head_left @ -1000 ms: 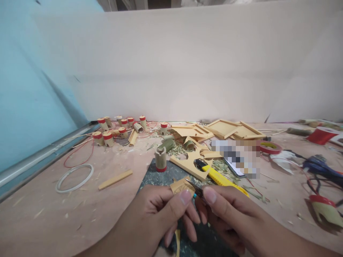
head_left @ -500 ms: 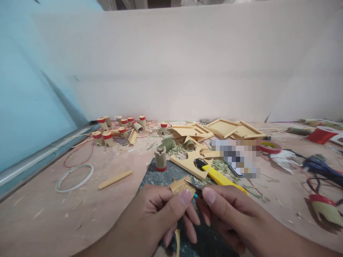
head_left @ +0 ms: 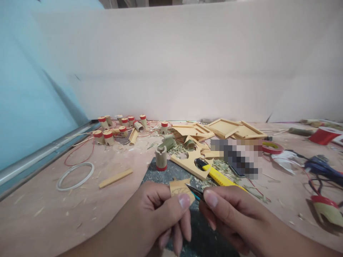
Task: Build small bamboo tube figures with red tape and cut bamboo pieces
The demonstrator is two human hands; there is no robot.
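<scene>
My left hand (head_left: 168, 212) pinches a thin tan wooden piece (head_left: 177, 186) with pencilled curves and lines on it, thumb on top. My right hand (head_left: 227, 214) grips a slim, dark pointed tool (head_left: 195, 192), with a bit of blue showing beneath it. Its tip lies at the wooden piece's right edge; whether it touches I cannot tell. Both hands are over a dark cutting mat (head_left: 199, 232). On the mat's far edge stands a bamboo cup (head_left: 161, 159) with a red band, beside a wooden sheet (head_left: 191, 164) with round cut-outs.
A yellow utility knife (head_left: 218, 175) lies beyond my right hand. Several red-capped bamboo pieces (head_left: 108, 137) stand at the back left. A white ring (head_left: 75, 176) and a wooden strip (head_left: 115, 178) lie left. Red tape (head_left: 272, 147) and blue cables (head_left: 323, 166) are at right.
The wooden piece has turned slightly in my left fingers, and the fingers beneath have drawn left. The dark tool has shifted a little right and down, its tip nearer the piece's edge.
</scene>
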